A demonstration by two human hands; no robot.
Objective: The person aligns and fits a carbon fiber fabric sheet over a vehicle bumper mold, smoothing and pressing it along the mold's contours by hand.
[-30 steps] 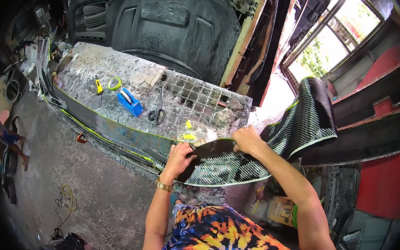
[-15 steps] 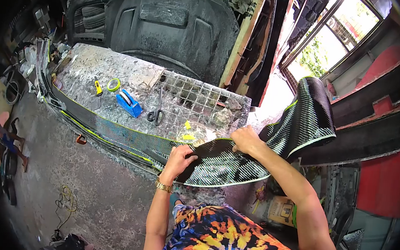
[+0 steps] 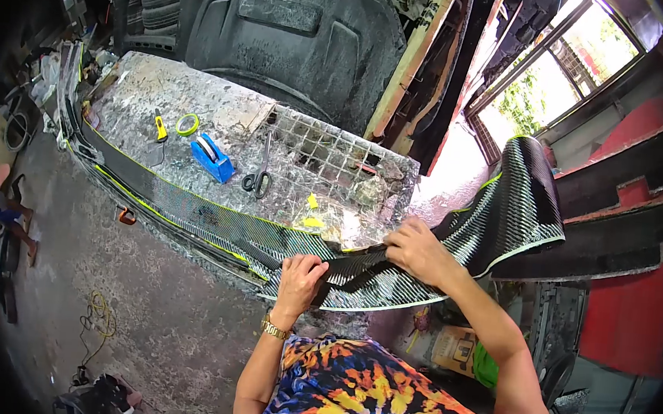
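A long strip of shiny black carbon-fibre cloth (image 3: 375, 292), edged in yellow-green and white, runs along the near edge of the worktable and rises into a loose curl at the right. Under its left stretch lies a long curved dark part (image 3: 167, 221). My left hand (image 3: 300, 284) is closed on the cloth, thumb and fingers pinching a fold near the middle. Farther right, my right hand (image 3: 421, 253) grips the cloth's upper edge, its fingertips partly hidden. Between the hands the cloth is creased and buckled.
On the stained worktable (image 3: 223, 97) lie a yellow cutter (image 3: 160, 128), green tape (image 3: 188, 125), a blue tape dispenser (image 3: 211, 159), black scissors (image 3: 256, 179) and yellow scraps (image 3: 312, 222). An orange clamp (image 3: 126, 216) sits at the front edge. Another person (image 3: 15, 213) is at far left.
My right hand has shifted slightly right and down along the cloth, and my left hand slightly right. The cloth between them has become more creased. The view has tilted a little.
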